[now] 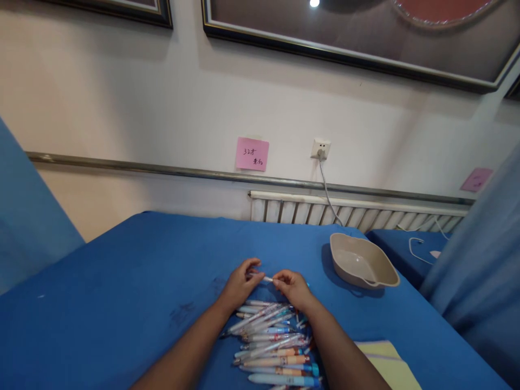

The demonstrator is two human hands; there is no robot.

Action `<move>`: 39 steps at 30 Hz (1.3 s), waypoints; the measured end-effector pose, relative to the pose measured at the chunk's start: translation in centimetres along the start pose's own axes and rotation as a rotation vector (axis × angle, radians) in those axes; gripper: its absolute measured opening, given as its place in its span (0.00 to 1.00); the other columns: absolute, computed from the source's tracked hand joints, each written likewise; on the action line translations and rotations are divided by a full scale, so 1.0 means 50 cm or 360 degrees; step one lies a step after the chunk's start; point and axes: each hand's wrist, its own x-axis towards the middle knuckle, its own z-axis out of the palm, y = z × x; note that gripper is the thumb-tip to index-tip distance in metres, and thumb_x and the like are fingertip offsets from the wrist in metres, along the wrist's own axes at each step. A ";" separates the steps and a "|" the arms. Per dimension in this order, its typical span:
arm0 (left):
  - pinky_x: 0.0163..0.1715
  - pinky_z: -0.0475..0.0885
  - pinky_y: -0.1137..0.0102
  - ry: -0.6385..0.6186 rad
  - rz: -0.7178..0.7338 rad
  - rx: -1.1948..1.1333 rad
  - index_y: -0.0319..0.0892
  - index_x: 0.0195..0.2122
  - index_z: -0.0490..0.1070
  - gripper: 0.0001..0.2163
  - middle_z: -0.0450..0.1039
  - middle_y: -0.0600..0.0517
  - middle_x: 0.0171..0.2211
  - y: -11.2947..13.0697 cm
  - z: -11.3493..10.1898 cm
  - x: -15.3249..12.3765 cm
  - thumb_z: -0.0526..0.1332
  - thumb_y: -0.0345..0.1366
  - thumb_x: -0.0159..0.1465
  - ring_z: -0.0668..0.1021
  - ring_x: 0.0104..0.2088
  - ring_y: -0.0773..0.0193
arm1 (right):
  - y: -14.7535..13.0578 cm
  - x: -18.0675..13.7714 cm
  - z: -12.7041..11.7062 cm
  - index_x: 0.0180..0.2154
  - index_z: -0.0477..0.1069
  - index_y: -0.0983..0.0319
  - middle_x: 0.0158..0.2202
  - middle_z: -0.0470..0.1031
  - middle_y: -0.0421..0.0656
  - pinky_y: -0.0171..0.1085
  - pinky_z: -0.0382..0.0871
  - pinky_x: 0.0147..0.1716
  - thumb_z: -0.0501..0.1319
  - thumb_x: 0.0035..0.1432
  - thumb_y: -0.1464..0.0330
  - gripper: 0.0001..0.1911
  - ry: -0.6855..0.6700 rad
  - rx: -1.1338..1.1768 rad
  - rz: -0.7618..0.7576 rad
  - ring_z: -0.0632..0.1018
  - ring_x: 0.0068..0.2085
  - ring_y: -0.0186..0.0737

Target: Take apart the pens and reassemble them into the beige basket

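My left hand (242, 281) is closed around the barrel of a pale pen (266, 278) above the blue cloth. From the other side, my right hand (293, 287) pinches the pen's right end between thumb and fingers. Most of the barrel is hidden by the left fingers. Just below both hands lies a pile of pens (268, 341), mostly side by side, some white or clear, others light blue or orange. Small parts near the right forearm are partly covered and too small to make out.
A beige plastic basin (361, 260) stands at the right on the blue cloth (122, 303). Yellow paper (390, 363) lies at the lower right. Behind the table are a radiator (300, 208), a rail, and a wall socket (320, 148) with a cable. Blue curtains hang at both sides.
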 end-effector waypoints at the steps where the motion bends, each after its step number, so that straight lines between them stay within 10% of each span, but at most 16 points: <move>1: 0.36 0.69 0.71 -0.0021 0.0047 0.0026 0.42 0.40 0.69 0.14 0.74 0.51 0.37 0.000 -0.001 0.001 0.57 0.45 0.57 0.75 0.36 0.63 | 0.002 0.000 -0.001 0.28 0.73 0.62 0.21 0.69 0.37 0.31 0.60 0.24 0.62 0.46 0.60 0.11 0.0021 -0.0031 -0.0036 0.67 0.23 0.32; 6: 0.34 0.69 0.70 -0.0077 0.0004 0.0151 0.41 0.34 0.70 0.15 0.74 0.52 0.27 -0.002 -0.006 0.001 0.49 0.45 0.62 0.75 0.30 0.63 | -0.005 -0.006 -0.005 0.30 0.73 0.61 0.27 0.72 0.39 0.33 0.63 0.29 0.60 0.49 0.63 0.08 0.0025 -0.0219 -0.0136 0.71 0.29 0.35; 11: 0.41 0.68 0.70 -0.0162 0.0170 0.0130 0.43 0.51 0.65 0.21 0.74 0.49 0.42 0.002 -0.008 -0.004 0.57 0.44 0.58 0.75 0.41 0.61 | -0.017 -0.013 -0.008 0.30 0.73 0.61 0.29 0.71 0.40 0.32 0.63 0.30 0.60 0.49 0.68 0.05 0.0081 -0.0413 -0.0242 0.71 0.30 0.35; 16: 0.35 0.69 0.69 -0.0171 -0.0008 0.0200 0.40 0.48 0.68 0.19 0.75 0.51 0.27 0.007 -0.008 -0.005 0.47 0.45 0.63 0.76 0.31 0.61 | -0.024 -0.014 -0.011 0.30 0.73 0.61 0.29 0.71 0.39 0.32 0.63 0.31 0.60 0.50 0.68 0.05 0.0079 -0.0475 -0.0280 0.72 0.31 0.35; 21: 0.40 0.68 0.70 -0.0120 0.0190 0.0123 0.41 0.53 0.64 0.23 0.74 0.49 0.41 0.004 -0.010 -0.007 0.58 0.42 0.57 0.75 0.39 0.61 | -0.025 -0.012 -0.013 0.30 0.73 0.61 0.31 0.72 0.40 0.32 0.64 0.32 0.59 0.50 0.68 0.05 0.0119 -0.0515 -0.0296 0.72 0.32 0.35; 26: 0.31 0.68 0.71 -0.0188 -0.0031 0.0142 0.41 0.45 0.70 0.19 0.73 0.53 0.24 0.000 -0.009 -0.006 0.47 0.45 0.64 0.74 0.27 0.63 | -0.024 -0.009 -0.017 0.31 0.73 0.60 0.31 0.73 0.40 0.32 0.65 0.33 0.60 0.50 0.68 0.05 0.0140 -0.0562 -0.0278 0.73 0.33 0.35; 31: 0.38 0.67 0.71 -0.0051 0.0144 0.0147 0.41 0.45 0.70 0.17 0.74 0.49 0.40 0.004 -0.013 -0.003 0.58 0.43 0.57 0.74 0.39 0.61 | -0.023 -0.010 -0.017 0.30 0.73 0.61 0.30 0.73 0.40 0.32 0.65 0.31 0.60 0.50 0.68 0.05 0.0160 -0.0558 -0.0281 0.72 0.31 0.35; 35: 0.31 0.66 0.72 -0.0146 0.0067 0.0268 0.41 0.27 0.72 0.19 0.73 0.52 0.24 0.002 -0.016 -0.002 0.48 0.45 0.63 0.74 0.28 0.64 | -0.018 -0.006 -0.019 0.31 0.73 0.61 0.31 0.73 0.40 0.32 0.65 0.33 0.60 0.50 0.67 0.05 0.0161 -0.0512 -0.0261 0.73 0.32 0.35; 39: 0.32 0.66 0.72 -0.0070 0.0014 0.0274 0.40 0.34 0.73 0.18 0.75 0.51 0.29 -0.005 -0.017 0.000 0.49 0.46 0.63 0.75 0.29 0.63 | -0.013 -0.004 -0.019 0.30 0.73 0.61 0.31 0.73 0.40 0.32 0.65 0.33 0.60 0.50 0.68 0.05 0.0199 -0.0496 -0.0250 0.73 0.32 0.35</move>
